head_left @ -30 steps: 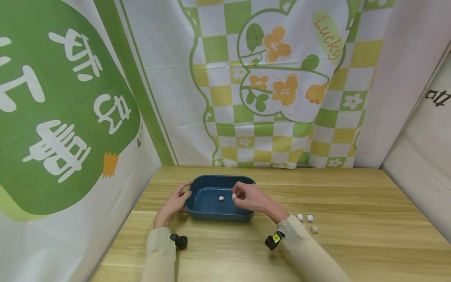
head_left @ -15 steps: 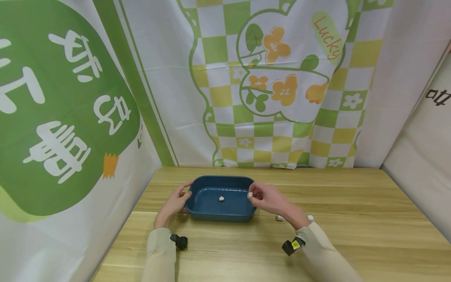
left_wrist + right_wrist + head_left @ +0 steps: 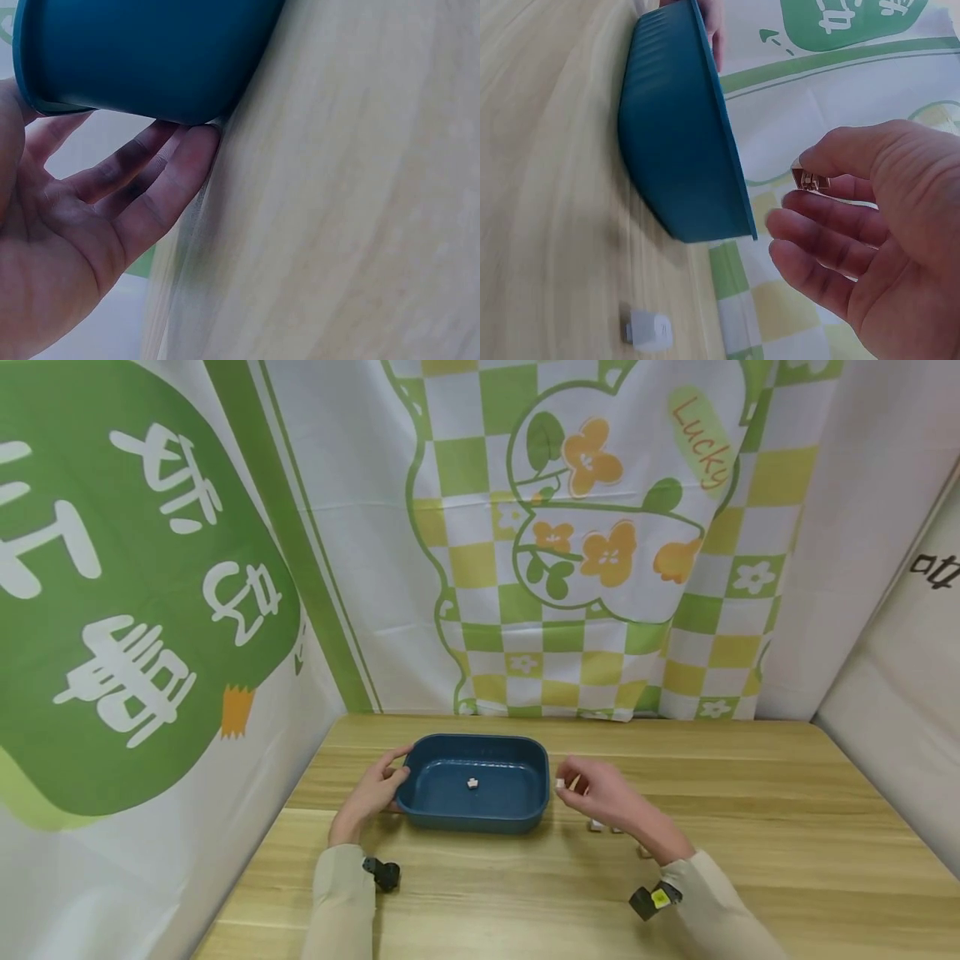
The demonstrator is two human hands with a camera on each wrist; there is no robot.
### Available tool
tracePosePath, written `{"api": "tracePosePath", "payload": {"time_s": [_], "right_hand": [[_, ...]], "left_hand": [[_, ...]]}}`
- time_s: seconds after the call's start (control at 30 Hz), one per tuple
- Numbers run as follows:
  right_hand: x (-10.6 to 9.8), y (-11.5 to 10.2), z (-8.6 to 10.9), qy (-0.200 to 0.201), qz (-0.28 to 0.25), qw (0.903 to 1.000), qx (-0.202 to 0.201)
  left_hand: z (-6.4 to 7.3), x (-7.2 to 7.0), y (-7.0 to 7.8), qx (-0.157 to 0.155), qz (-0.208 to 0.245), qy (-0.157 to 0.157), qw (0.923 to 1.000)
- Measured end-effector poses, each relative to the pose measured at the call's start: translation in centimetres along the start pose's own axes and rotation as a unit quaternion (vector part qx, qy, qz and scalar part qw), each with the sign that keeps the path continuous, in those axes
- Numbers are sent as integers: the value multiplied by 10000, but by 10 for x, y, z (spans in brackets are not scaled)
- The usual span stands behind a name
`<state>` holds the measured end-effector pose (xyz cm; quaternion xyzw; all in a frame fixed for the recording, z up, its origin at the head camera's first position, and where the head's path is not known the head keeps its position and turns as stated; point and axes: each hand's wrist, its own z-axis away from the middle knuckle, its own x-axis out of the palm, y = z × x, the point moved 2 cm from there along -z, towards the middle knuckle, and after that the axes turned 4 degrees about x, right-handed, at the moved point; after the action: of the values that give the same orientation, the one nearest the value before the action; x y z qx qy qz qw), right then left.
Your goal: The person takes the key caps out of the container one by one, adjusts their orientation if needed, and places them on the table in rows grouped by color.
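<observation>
A dark blue rectangular basin (image 3: 435, 797) stands on the wooden table. My left hand (image 3: 372, 792) grips its left end, thumb at the rim and fingers against the outer wall; in the left wrist view the fingertips (image 3: 201, 142) touch the wall low down, near the table. Just right of the basin, my right hand (image 3: 603, 793) pinches a small pale keycap (image 3: 559, 783) between thumb and index finger. The right wrist view shows the hollow underside of that keycap (image 3: 808, 178), the other fingers loosely bent. Inside the basin lies a small pale keycap-like piece (image 3: 472, 783).
Under my right forearm, several keycaps (image 3: 596, 825) lie on the table (image 3: 480, 893), partly hidden. One white keycap (image 3: 651, 331) shows beside the basin in the right wrist view. Printed cloth (image 3: 517, 685) hangs behind the table and along both sides.
My right hand has moved right, from over the basin to outside its right rim, still pinching the keycap. My left hand and the basin have stayed in place.
</observation>
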<state>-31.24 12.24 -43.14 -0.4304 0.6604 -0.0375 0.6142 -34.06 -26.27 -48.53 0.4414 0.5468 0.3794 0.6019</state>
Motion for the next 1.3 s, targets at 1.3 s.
{"api": "tracePosePath", "payload": {"time_s": [1.3], "right_hand": [[-19,41,59,-14,195,9996,191]], "left_hand": [[-2,0,-3,-22,96,21,9999]]}}
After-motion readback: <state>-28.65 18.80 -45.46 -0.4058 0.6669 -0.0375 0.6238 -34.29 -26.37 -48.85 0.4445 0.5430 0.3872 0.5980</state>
